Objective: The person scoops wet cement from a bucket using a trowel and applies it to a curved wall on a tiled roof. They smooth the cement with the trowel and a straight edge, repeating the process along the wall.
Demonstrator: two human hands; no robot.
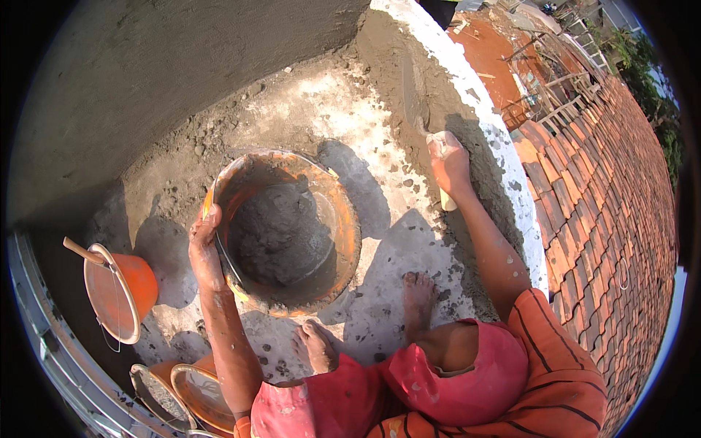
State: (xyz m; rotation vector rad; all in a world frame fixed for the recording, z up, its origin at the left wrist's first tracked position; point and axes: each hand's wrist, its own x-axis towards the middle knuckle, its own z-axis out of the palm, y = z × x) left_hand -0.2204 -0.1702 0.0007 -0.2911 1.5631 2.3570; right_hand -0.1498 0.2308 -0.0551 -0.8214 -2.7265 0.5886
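Note:
A large orange bucket (349,219), its rim crusted with mortar, stands in front of my feet. Wet grey mortar (274,237) lies inside it. My left hand (207,232) is closed on the bucket's left rim, thumb up on the edge. Farther off to the right, my right hand (447,164) grips the handle of a trowel (410,91). The handle's pale end shows below my fist, and the long thin blade points away from me, against a band of wet mortar (383,55) along the low wall's inner side.
A smaller orange bucket (139,292) with a wooden handle sticking out stands left. More buckets (204,394) sit at lower left beside a metal ladder-like frame (66,365). A plastered wall (161,73) rises at far left. Beyond the whitish wall edge (504,157) lies a tiled roof (599,219).

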